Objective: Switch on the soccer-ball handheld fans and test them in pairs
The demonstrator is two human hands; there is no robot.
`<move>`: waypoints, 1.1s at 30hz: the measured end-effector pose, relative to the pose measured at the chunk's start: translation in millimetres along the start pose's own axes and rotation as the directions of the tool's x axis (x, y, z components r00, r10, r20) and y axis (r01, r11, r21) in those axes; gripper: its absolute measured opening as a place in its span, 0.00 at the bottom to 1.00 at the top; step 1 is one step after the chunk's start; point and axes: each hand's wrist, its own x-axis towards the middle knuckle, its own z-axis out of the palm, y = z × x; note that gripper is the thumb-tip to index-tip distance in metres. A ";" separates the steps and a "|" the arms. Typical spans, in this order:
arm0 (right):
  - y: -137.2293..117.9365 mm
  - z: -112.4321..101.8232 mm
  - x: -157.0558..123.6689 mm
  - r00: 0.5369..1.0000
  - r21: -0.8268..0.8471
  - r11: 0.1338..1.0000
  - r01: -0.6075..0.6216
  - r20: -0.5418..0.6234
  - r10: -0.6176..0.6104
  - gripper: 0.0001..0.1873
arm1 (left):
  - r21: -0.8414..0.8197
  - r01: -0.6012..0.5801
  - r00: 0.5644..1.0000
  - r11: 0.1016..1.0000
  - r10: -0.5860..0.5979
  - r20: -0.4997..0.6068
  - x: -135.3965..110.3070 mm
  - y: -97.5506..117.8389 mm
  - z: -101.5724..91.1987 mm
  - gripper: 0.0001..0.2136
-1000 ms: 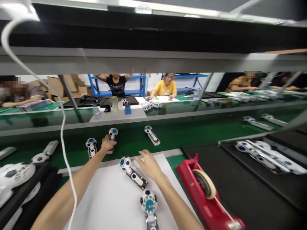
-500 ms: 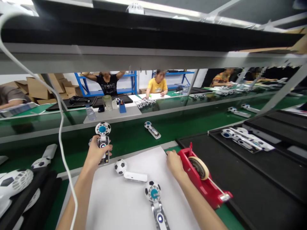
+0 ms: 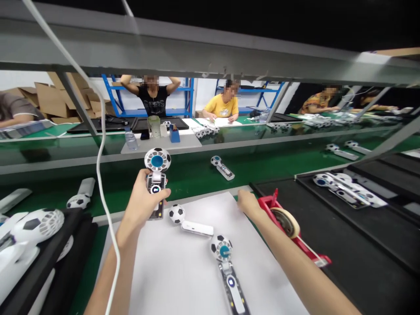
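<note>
My left hand [image 3: 142, 197] grips a handheld fan [image 3: 156, 161] with a football-patterned head and a clear-fronted handle, held upright above the far left of a white paper sheet [image 3: 170, 267]. Its small round display is lit. On the sheet lie a white-backed handheld fan [image 3: 197, 228] and, closer to me, another handheld fan [image 3: 234, 288] with its display lit. My right hand [image 3: 248, 203] is curled at the sheet's far right corner, beside a red tape dispenser [image 3: 277, 214]. Its fingertips are hidden, so whatever they hold cannot be seen.
A green conveyor belt [image 3: 187, 175] crosses ahead, carrying several fans. Black trays [image 3: 354, 249] with stacked fans stand right; more fans [image 3: 36, 227] are piled left. A white cable [image 3: 101, 183] hangs before my left arm. A grey beam [image 3: 197, 50] spans overhead. Co-workers sit opposite.
The view has shifted, moving the scene rightward and up in the picture. The fan in my left hand now appears larger and closer. My right hand stays by the sheet's corner.
</note>
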 end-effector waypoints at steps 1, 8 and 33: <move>-3.0 -2.3 -0.7 1.000 0.065 0.998 0.007 -0.010 -0.006 0.15 | 0.021 0.002 1.000 1.000 -0.002 -0.018 1.3 -2.7 -0.8 0.24; -68.1 -47.0 -25.8 0.934 0.723 0.608 0.328 -0.153 -0.322 0.14 | 0.137 0.037 0.999 0.990 -0.034 -0.024 4.9 -21.6 11.7 0.19; -107.8 -87.9 -57.8 0.854 0.969 -0.212 -0.129 0.000 -0.521 0.11 | 0.025 0.182 0.981 0.983 -0.183 0.065 -16.8 -10.5 48.9 0.28</move>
